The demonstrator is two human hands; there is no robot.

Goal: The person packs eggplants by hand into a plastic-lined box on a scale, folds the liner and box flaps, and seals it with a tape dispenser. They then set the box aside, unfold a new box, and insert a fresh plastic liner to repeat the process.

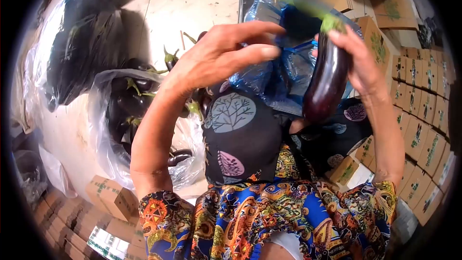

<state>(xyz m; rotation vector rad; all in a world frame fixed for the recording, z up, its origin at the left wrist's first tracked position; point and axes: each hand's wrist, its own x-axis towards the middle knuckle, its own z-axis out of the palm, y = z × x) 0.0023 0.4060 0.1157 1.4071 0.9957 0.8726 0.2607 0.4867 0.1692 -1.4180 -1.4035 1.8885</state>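
In my right hand [358,60] is a long, glossy dark purple eggplant [326,82], gripped near its green cap with the body hanging down, slightly tilted. Nothing is in my left hand [236,50]; its thumb and forefinger are apart, reaching over a blue plastic bag [296,70]. The bag lines a dark container [246,6] in front of my knees, and the eggplant hangs over its near right side. To the left, an open clear plastic bag [98,108] holds several eggplants [137,94], partly hidden behind my left forearm.
A large plastic-wrapped dark bundle [72,48] stands at the upper left. Stacked small cardboard boxes [421,110] line the right side, and more boxes [113,197] are at the lower left. Larger cartons [387,7] are at the upper right. Pale floor [163,2] lies beyond the bags.
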